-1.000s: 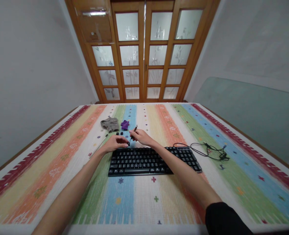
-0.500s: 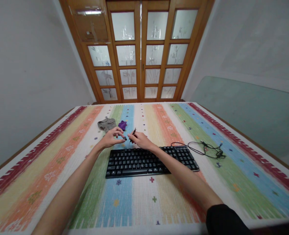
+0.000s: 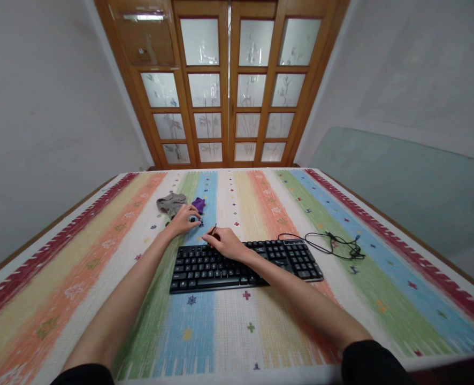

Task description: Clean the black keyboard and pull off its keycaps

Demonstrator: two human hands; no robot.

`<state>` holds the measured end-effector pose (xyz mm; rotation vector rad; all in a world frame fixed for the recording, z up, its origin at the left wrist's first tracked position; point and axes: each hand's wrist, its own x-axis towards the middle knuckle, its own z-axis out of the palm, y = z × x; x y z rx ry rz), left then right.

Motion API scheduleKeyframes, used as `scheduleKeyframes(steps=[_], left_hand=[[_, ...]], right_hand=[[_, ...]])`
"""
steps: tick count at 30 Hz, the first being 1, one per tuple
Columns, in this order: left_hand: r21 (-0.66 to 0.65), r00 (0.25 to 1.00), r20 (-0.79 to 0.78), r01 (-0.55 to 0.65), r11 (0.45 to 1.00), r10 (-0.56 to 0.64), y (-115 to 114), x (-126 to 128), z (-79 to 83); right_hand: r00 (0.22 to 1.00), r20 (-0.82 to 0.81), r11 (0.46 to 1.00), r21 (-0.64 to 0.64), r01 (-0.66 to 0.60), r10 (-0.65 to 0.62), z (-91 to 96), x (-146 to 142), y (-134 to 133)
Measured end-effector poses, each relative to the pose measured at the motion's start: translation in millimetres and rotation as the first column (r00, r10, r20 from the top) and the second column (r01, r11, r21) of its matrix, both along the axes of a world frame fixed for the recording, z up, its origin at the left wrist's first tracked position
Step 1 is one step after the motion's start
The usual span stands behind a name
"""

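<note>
A black keyboard [image 3: 216,275] lies flat on the table before me. My right hand [image 3: 226,244] is closed around a slim dark tool [image 3: 213,229], whose upper end sticks out above the fingers. It is over the keyboard's upper left rows, and its lower end is hidden by the fingers. Beyond the keyboard's back left edge, my left hand [image 3: 184,219] has thumb and fingers curled round a small dark piece [image 3: 192,219], too small to identify. A crumpled grey cloth [image 3: 170,202] and a purple cloth [image 3: 199,204] lie just behind the left hand.
The keyboard's black cable [image 3: 341,252] lies loosely coiled to its right. A striped cloth [image 3: 232,342] covers the table. Wooden doors with glass panes [image 3: 227,85] stand past the far edge, and a pale green panel [image 3: 401,182] leans along the right wall.
My right hand has come down and slightly left over the keyboard, tilting the tool. My left hand has moved slightly left and away, its small dark piece still between the fingers.
</note>
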<state>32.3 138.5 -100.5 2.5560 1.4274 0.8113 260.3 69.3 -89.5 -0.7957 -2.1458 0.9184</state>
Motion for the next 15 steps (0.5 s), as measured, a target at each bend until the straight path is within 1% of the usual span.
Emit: scheduleKeyframes(steps=[2, 5, 8, 10, 12, 15], left_hand=[[-0.013, 1.000, -0.010, -0.010, 1.000, 0.010, 2.4, -0.5, -3.5], [-0.027, 0.999, -0.025, -0.020, 0.999, 0.020, 4.8, -1.6, -7.1], [-0.025, 0.999, -0.038, -0.036, 0.999, 0.035, 5.6, -2.0, -8.0], [-0.026, 0.998, -0.044, -0.052, 0.998, 0.051, 5.7, -2.0, -7.7], [-0.024, 0.997, -0.048, -0.064, 0.998, 0.063, 5.7, -1.9, -7.1], [-0.015, 0.996, -0.053, -0.078, 0.997, 0.077, 5.8, -2.2, -6.8]], right_hand=[[0.998, 0.058, 0.996, 0.093, -0.014, 0.008, 3.0, -3.8, -3.6], [0.983, 0.180, 0.975, 0.211, -0.068, 0.030, 10.0, -11.4, -6.8], [0.963, 0.270, 0.960, 0.262, -0.096, 0.022, 15.7, -19.7, -2.6], [0.959, 0.282, 0.965, 0.253, -0.074, 0.000, 17.3, -24.0, 5.3], [0.965, 0.261, 0.977, 0.208, -0.046, -0.010, 16.9, -26.7, 16.2], [0.975, 0.223, 0.998, 0.064, -0.018, 0.003, 12.7, -27.8, 33.3]])
